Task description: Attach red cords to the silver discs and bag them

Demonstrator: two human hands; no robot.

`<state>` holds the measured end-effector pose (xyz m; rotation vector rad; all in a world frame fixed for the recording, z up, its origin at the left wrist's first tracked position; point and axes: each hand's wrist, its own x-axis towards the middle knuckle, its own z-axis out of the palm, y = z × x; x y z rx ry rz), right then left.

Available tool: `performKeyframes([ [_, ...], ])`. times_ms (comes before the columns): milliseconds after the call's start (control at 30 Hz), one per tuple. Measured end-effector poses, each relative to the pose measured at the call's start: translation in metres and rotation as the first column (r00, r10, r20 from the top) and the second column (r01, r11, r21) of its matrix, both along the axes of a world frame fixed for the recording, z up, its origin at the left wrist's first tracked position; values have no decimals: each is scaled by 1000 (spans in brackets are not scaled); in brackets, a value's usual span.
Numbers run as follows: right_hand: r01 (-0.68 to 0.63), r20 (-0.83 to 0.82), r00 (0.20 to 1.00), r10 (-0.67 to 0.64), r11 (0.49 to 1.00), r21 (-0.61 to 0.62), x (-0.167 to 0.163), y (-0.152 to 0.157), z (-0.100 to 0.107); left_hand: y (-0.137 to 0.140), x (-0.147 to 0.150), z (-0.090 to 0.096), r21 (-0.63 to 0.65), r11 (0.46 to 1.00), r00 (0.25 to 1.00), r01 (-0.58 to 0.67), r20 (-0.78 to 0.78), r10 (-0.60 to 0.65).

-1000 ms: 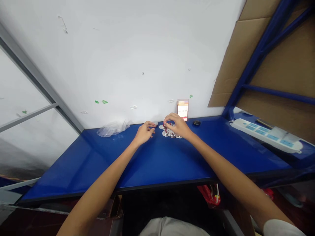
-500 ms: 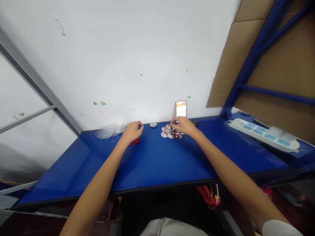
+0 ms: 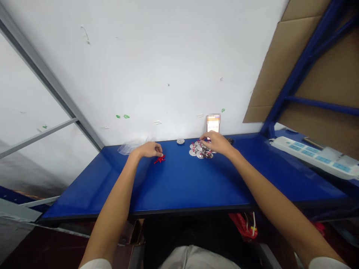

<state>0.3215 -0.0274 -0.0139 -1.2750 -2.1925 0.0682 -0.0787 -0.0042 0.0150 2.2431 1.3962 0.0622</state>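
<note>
My left hand [image 3: 150, 150] is lowered over a small heap of red cord-like pieces [image 3: 159, 159]. Its fingers are bent and drawn together at the heap's upper edge, and whatever lies between the fingertips is too small to make out. Over the back of a pile of shiny silver discs with red loops [image 3: 201, 154] hovers my right hand [image 3: 215, 142]. Its thumb and forefinger are curved and slightly apart, with nothing visible between them. A single grey round piece [image 3: 180, 141] lies between the two hands, near the wall.
A lit phone [image 3: 213, 123] leans against the wall behind the discs. Clear plastic film [image 3: 131, 145] lies left of my left hand. A white power strip [image 3: 314, 155] is at the right, by a blue frame [image 3: 291, 71]. The blue table [image 3: 182, 186] ends nearest me in a dark edge.
My left hand has come down onto the red pieces, its fingers drawing in. My right hand stays over the disc pile, its fingers a little higher. The view has shifted slightly left.
</note>
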Motion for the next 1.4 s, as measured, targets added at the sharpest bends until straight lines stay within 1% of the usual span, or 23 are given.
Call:
performKeyframes([
  [100,-21,-41,999,23,998,67,-8,-5,4,0,7,-4,-10,1000,999,4,-49,-5],
  [200,-54,-51,997,59,994,93,-18,-10,4,0,14,-9,30,999,996,30,-81,-27],
  [400,-109,-30,993,111,992,56,-31,-14,-2,3,11,-12,126,990,998,68,-10,-67],
  [500,-117,-25,993,118,992,46,-32,-13,-4,5,8,-11,135,987,995,85,42,-91],
  [700,-100,-41,994,101,994,39,-29,-11,-5,4,5,-5,149,988,992,48,109,-65],
  [867,-95,-46,994,96,995,38,-28,-10,-6,0,6,-2,90,995,960,-38,280,12],
  [933,-94,-45,994,95,995,29,-28,-11,-6,0,7,-1,141,987,952,-71,304,25],
  [1067,-103,-36,994,103,995,11,-33,-15,-4,4,7,-2,294,951,973,-90,230,20],
  [1167,-106,-52,993,105,994,-3,-37,-17,-5,9,8,-7,356,931,985,-83,172,22],
  [1300,-121,-33,992,120,992,-17,-45,-18,-12,12,14,-17,332,942,996,-45,89,16],
  [1400,-110,31,994,109,994,26,-54,-13,-18,11,18,-23,276,961,1000,14,14,-18],
])
